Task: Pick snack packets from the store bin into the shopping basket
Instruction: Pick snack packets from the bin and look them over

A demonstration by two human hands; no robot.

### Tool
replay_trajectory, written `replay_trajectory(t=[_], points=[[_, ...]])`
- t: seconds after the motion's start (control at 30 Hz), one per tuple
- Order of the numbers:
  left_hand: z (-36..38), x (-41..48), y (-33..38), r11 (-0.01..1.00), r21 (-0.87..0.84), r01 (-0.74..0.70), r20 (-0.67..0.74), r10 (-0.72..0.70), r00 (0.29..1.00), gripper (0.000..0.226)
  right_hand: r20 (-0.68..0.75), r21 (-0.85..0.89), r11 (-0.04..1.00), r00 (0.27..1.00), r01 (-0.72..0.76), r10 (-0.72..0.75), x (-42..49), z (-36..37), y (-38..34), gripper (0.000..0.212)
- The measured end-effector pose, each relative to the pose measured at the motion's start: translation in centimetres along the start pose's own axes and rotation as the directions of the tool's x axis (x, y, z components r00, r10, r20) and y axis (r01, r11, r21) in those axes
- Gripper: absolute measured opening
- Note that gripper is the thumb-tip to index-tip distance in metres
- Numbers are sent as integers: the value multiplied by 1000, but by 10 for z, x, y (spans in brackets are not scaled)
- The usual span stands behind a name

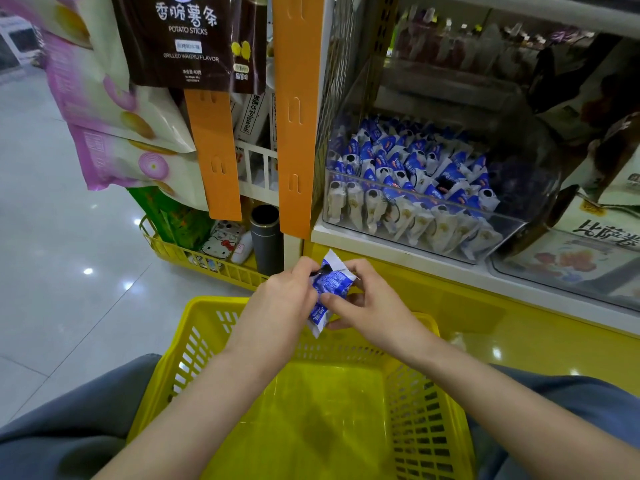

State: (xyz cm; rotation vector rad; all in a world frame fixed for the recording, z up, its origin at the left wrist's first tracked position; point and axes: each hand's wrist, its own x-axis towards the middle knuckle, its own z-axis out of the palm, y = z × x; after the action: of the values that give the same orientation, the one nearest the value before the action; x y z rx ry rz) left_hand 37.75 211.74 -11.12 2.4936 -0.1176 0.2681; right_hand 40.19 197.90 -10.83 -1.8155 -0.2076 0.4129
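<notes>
A yellow shopping basket (311, 420) sits between a person's knees, its floor bare, as both forearms reach out above it. Over the basket's far rim, the left hand (284, 299) and right hand (367, 303) meet around blue-and-white snack packets (327, 289) (how many, the view does not settle). The left hand's fingers pinch the packets' upper edge from the left; the right hand's thumb presses across their front, fingers curled behind, so the packets lie between the two hands, above the basket. Beyond, a clear plastic bin (415, 216) on the shelf holds rows of matching packets. To the left, a dark bag of potato sticks (183, 39) hangs from an orange strip (214, 157).
</notes>
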Motion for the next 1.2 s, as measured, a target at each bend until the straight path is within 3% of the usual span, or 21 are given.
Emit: replay_trajectory(t=[0.13,0.23,0.37,0.5,0.7,0.87,1.07,1.2], points=[[6,0,-4,991,-133,0,-35,-5,999,16,-27,-84,996,999,42,-45,0,-1,3,35],[10,2,-4,968,-245,48,2,-49,999,20,-75,-250,962,988,110,-133,-1,-2,7,42],[12,0,5,807,-537,244,215,-149,965,33,-65,-340,913,963,226,-263,-2,-1,9,55],[9,7,7,640,-705,306,182,-254,950,16,-91,-287,922,951,260,-296,-2,0,4,62],[4,11,8,365,-869,335,219,-323,921,7,-162,-359,924,966,134,-203,3,-10,0,42],[0,14,7,170,-920,353,289,-313,905,24,-129,-161,985,988,63,-85,4,-21,-13,14],[-3,19,14,146,-906,398,363,-217,906,27,-134,185,982,991,22,3,0,-20,-22,21],[-3,22,15,288,-885,365,310,-219,925,28,-91,102,992,994,75,-65,-3,-26,-30,21]])
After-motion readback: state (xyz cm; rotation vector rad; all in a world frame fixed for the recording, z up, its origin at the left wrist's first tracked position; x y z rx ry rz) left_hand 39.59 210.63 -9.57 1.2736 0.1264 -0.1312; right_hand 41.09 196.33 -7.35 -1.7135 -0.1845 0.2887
